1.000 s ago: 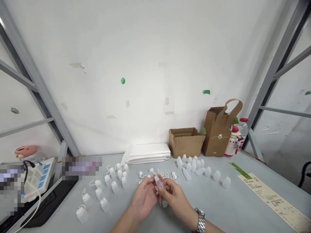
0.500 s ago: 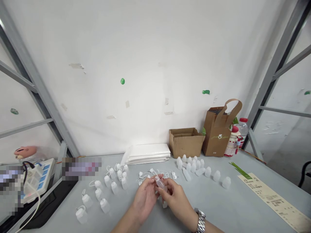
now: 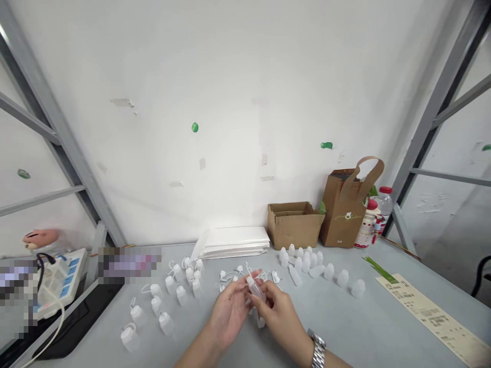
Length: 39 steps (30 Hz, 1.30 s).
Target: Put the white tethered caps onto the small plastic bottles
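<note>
Between my hands, near the front middle of the table, is a small translucent plastic squeeze bottle (image 3: 256, 289), tilted with its white top up and to the left. A thin white cap strap (image 3: 248, 268) sticks up from that top. My right hand (image 3: 278, 306) grips the bottle's body between thumb and fingers. My left hand (image 3: 232, 309), palm turned up, has its fingers curled round the bottle's upper end, partly hidden behind it. Below the hands lies another translucent bottle (image 3: 261, 322), mostly covered. Loose white caps with straps (image 3: 275, 277) lie just beyond my fingers.
Several capped bottles (image 3: 166, 323) stand at the left; several uncapped bottles (image 3: 342, 278) stand or lie at the right. Behind are white envelopes (image 3: 233, 243), a cardboard box (image 3: 295, 230) and a brown paper bag (image 3: 342, 220). A power strip (image 3: 65, 281) sits far left, a printed paper strip (image 3: 433, 314) right.
The cap strap at the bottle's top now points upward and shows more clearly. My fingers have shifted slightly around the top, and the view has moved a little.
</note>
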Each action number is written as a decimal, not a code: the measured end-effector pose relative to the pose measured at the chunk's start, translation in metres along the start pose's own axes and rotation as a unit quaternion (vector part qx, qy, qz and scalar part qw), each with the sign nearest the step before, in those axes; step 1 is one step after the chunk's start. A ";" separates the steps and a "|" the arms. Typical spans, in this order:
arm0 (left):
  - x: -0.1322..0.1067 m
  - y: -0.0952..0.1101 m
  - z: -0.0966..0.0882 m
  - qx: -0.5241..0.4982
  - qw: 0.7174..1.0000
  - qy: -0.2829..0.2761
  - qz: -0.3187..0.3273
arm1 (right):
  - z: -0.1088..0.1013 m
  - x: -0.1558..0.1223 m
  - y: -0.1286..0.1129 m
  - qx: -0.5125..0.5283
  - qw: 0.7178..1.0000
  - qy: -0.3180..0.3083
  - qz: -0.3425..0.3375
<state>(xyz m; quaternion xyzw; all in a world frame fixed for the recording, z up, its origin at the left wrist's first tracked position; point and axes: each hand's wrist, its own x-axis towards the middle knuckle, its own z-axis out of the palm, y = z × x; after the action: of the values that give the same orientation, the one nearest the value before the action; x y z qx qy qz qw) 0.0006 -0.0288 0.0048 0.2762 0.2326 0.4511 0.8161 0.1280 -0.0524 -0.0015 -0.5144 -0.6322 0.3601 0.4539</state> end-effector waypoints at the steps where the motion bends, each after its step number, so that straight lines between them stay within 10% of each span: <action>1: 0.000 -0.001 -0.001 -0.003 1.000 0.001 -0.003 | 0.000 0.001 0.000 0.021 1.000 -0.003 0.009; 39: -0.003 -0.001 0.007 0.017 0.999 0.047 0.002 | -0.004 0.010 -0.001 0.320 0.927 -0.188 0.055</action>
<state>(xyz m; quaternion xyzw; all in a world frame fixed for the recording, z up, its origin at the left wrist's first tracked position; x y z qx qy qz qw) 0.0040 -0.0336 0.0100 0.2693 0.2776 0.4612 0.7985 0.1313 -0.0432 0.0025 -0.2985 -0.5278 0.6580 0.4464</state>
